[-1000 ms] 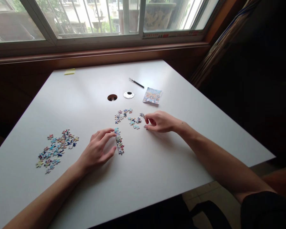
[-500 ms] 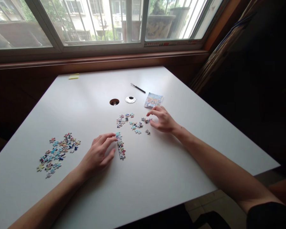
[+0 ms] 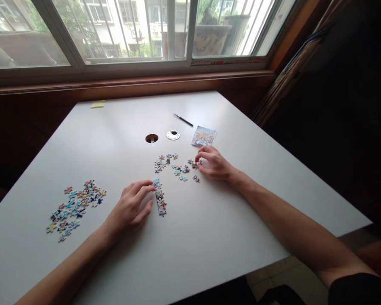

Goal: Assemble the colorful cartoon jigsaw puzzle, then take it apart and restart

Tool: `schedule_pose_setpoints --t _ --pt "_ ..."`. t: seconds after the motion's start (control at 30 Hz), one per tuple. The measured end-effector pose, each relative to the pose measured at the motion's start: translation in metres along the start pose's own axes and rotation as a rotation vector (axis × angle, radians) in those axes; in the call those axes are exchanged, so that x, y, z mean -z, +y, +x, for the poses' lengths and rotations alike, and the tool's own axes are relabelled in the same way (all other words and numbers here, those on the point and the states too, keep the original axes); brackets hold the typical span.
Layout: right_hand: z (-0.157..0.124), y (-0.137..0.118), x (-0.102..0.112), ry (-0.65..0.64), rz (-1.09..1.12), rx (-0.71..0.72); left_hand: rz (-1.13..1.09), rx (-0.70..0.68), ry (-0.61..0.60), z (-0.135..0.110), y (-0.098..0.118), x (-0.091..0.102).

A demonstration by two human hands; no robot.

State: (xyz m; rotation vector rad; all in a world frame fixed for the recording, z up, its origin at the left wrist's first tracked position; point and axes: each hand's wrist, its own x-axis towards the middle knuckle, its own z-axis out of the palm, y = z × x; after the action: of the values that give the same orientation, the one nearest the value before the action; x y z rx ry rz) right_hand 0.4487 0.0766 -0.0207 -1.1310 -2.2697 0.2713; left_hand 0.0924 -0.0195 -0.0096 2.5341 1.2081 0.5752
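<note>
A narrow strip of joined puzzle pieces (image 3: 160, 199) lies upright in my view on the white table. My left hand (image 3: 135, 203) rests beside it, fingers apart, with the fingertips touching the strip's upper left edge. Across from it, my right hand (image 3: 212, 163) has thumb and index finger closed in a pinch on a puzzle piece (image 3: 195, 165), which the fingertips partly cover. Loose puzzle pieces (image 3: 180, 169) are scattered between the two hands, and one grey-brown puzzle piece (image 3: 196, 179) lies just below the right fingertips.
A larger heap of puzzle pieces (image 3: 78, 201) spreads at the left. Behind the right hand is a printed picture sheet (image 3: 204, 135), with a pen (image 3: 183, 120) beyond. A round table hole (image 3: 151, 138) and its metal cover (image 3: 173, 135) sit mid-table. A yellow note (image 3: 98, 104) marks the far edge.
My right thumb and index finger have closed together on a piece among the loose ones. The left hand stays at the strip. The whole view has shifted slightly.
</note>
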Motion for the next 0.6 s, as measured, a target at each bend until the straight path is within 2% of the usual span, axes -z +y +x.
schedule_pose_setpoints --t 0.07,0.2,0.33,0.6 --pt "0.001 0.002 0.000 0.075 0.026 -0.033 -0.004 0.002 0.000 0.000 0.000 0.000" --pt "0.001 0.008 -0.001 0.179 0.085 -0.199 -0.009 0.006 -0.001 0.000 -0.001 -0.001" --pt "0.000 0.014 -0.003 0.185 0.122 -0.302 -0.020 0.004 0.003 0.001 -0.001 0.000" --pt "0.000 0.011 -0.002 0.111 0.132 -0.280 -0.054 0.008 0.017 0.004 -0.003 -0.003"
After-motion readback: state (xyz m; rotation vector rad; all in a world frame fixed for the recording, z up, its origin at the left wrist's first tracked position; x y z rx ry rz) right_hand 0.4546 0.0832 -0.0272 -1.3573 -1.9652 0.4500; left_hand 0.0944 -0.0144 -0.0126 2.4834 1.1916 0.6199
